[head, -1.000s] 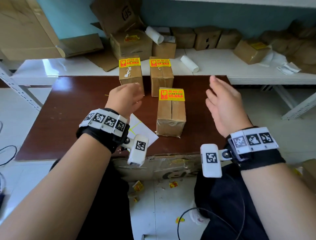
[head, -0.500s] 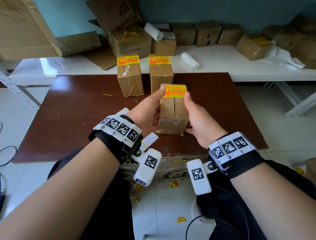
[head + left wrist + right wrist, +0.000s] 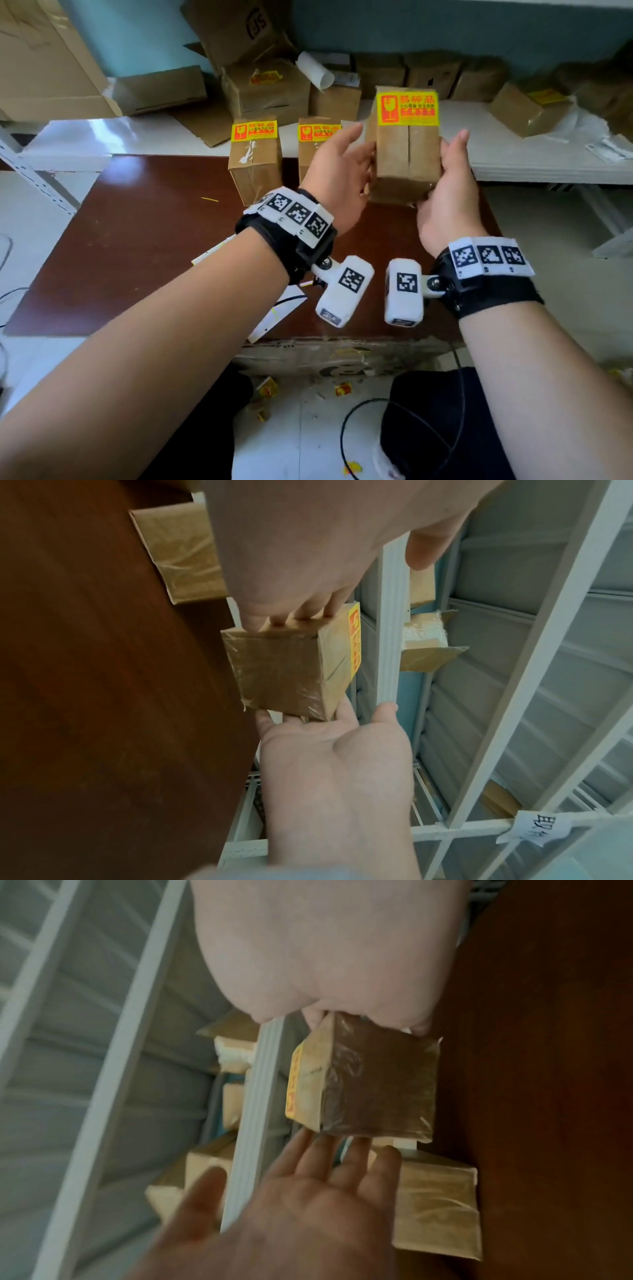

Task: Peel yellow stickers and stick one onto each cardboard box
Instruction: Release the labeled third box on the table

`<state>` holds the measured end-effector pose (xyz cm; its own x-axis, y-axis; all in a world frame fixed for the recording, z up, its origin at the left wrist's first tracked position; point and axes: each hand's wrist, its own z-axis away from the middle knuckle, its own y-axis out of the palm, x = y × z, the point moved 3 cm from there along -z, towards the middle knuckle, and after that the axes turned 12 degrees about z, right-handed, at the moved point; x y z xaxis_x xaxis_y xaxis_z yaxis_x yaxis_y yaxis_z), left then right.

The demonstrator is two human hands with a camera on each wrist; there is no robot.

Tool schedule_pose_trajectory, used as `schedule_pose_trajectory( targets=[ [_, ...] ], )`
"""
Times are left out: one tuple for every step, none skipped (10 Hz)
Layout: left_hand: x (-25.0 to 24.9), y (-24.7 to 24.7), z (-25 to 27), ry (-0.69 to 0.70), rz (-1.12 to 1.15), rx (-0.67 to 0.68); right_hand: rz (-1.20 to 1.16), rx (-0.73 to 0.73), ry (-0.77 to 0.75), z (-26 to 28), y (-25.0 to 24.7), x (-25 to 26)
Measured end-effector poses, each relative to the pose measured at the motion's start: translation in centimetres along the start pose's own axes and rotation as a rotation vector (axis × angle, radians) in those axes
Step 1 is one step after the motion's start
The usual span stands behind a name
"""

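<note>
A small taped cardboard box (image 3: 406,161) with a yellow sticker (image 3: 407,109) on its top is held in the air above the brown table (image 3: 154,240). My left hand (image 3: 337,171) presses its left side with straight fingers, thumb up and free. My right hand (image 3: 445,192) presses the right side and lower corner, fingers straight along it. The left wrist view shows the box (image 3: 284,669) squeezed between left hand (image 3: 308,547) and right hand (image 3: 335,764). Two other stickered boxes stand at the table's back, one (image 3: 255,161) in full view, one (image 3: 315,137) partly behind my left hand.
A white backing sheet (image 3: 274,315) lies on the table's near edge under my left wrist. Behind the table a white shelf (image 3: 513,161) carries several more cardboard boxes and a paper roll (image 3: 315,73). Sticker scraps (image 3: 342,389) and a black cable (image 3: 346,431) lie on the floor.
Both hands came in from either side onto the nearest box, then lifted it off the table, up and away from me. The other two boxes stayed put.
</note>
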<state>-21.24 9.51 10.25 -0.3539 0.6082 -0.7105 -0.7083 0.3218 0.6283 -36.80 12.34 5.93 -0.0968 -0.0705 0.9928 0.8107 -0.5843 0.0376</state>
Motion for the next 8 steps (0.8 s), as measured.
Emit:
schedule_pose_trajectory(
  targets=[
    [-0.4, 0.6, -2.1, -0.007, 0.031, -0.046, -0.091, 0.038, 0.019, -3.3, -0.5, -0.5],
    [-0.2, 0.7, -4.3, -0.021, 0.099, -0.066, -0.095, 0.020, 0.045, -5.5, -0.1, -1.1],
    [0.3, 0.5, -7.0, -0.047, 0.100, -0.058, 0.004, -0.037, -0.010, -6.8, 0.6, -2.7],
    [0.6, 0.1, -8.8, -0.075, 0.083, -0.038, 0.134, 0.001, 0.026, -6.9, 1.0, -3.7],
    [0.8, -0.1, -9.2, -0.119, 0.049, -0.046, 0.207, 0.022, 0.028, -7.1, 0.7, -4.2],
    [0.5, -0.4, -8.4, -0.114, -0.004, -0.036, 0.205, 0.006, 0.054, -7.0, 0.3, -4.3],
    [-0.6, -0.3, -6.6, -0.084, -0.052, -0.003, 0.199, -0.057, 0.096, -7.3, -0.6, -4.5],
    [-2.1, 0.0, -3.6, -0.005, -0.115, 0.007, 0.175, -0.133, 0.077, -6.4, -1.6, -3.1]
  ],
)
